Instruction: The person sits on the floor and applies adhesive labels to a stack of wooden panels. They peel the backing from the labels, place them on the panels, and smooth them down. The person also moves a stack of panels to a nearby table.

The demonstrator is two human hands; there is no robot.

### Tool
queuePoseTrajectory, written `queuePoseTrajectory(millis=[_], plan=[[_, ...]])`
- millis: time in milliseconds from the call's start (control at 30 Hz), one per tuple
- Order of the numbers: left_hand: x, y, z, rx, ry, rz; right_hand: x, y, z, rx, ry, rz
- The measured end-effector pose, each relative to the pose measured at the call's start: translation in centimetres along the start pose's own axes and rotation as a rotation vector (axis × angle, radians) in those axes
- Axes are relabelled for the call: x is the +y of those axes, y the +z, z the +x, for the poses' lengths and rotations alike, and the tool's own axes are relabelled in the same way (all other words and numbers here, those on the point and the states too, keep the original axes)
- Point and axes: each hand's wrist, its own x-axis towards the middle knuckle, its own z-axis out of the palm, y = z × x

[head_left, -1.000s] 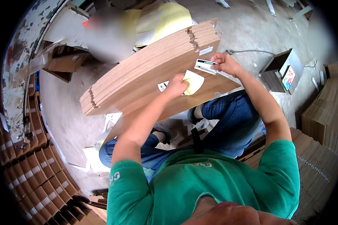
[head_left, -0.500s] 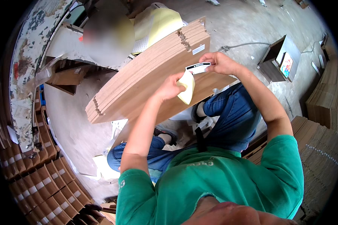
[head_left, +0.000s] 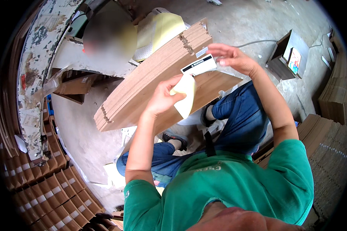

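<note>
My left hand [head_left: 164, 96] pinches a pale yellow sheet of backing paper [head_left: 186, 100], which hangs from the fingers with its lower end curled. From the top of that sheet a white label [head_left: 200, 66] with a black band sticks out toward the right. Close to the label's right end is my right hand [head_left: 235, 58], its fingers stretched out and apart, apparently not gripping the label. Both hands are in front of a leaning stack of wood-grain boards [head_left: 142, 98]. A small white sticker [head_left: 201, 52] shows on the front board, near its upper right corner.
A peeling painted bench [head_left: 46, 42] stands at the left, partitioned brown trays [head_left: 46, 192] below it. Yellow paper [head_left: 167, 29] lies behind the boards. On the right, a phone-like screen [head_left: 294, 61] rests against a dark box [head_left: 283, 54]. Stacked cardboard [head_left: 322, 154] stands beside me.
My right hand has gone from holding the label's end to open fingers beside it. My left hand has moved slightly left and down with the backing paper; more of the label's face shows.
</note>
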Motion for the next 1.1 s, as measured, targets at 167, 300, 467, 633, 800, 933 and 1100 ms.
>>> queuePoseTrajectory(millis=[167, 300, 467, 633, 800, 933, 1100], plan=[[1.1, -0.2, -0.2, -0.106, -0.108, -0.429, -0.6, 2.8, -0.2, -0.053, 0.03, -0.107], [0.9, -0.5, -0.4, -0.092, -0.088, -0.521, 0.1, 3.5, 0.0, 0.041, 0.065, -0.128], [0.3, -0.4, -0.2, -0.053, -0.094, -0.455, 1.1, 3.5, -0.2, 0.142, 0.189, -0.208], [0.5, -0.4, -0.3, -0.081, -0.12, -0.338, 1.0, 4.4, -1.0, 0.235, 0.261, -0.308], [0.5, -0.6, 0.1, -0.177, -0.127, -0.251, 1.0, 3.0, -0.5, 0.137, 0.037, -0.27], [0.7, -0.2, 0.6, -0.2, -0.165, -0.167, 1.9, 2.8, 0.4, 0.098, 0.078, -0.19], [-1.7, 0.2, 1.5, -0.186, -0.286, -0.433, 5.1, 2.1, 1.3, 0.286, 0.003, -0.368]])
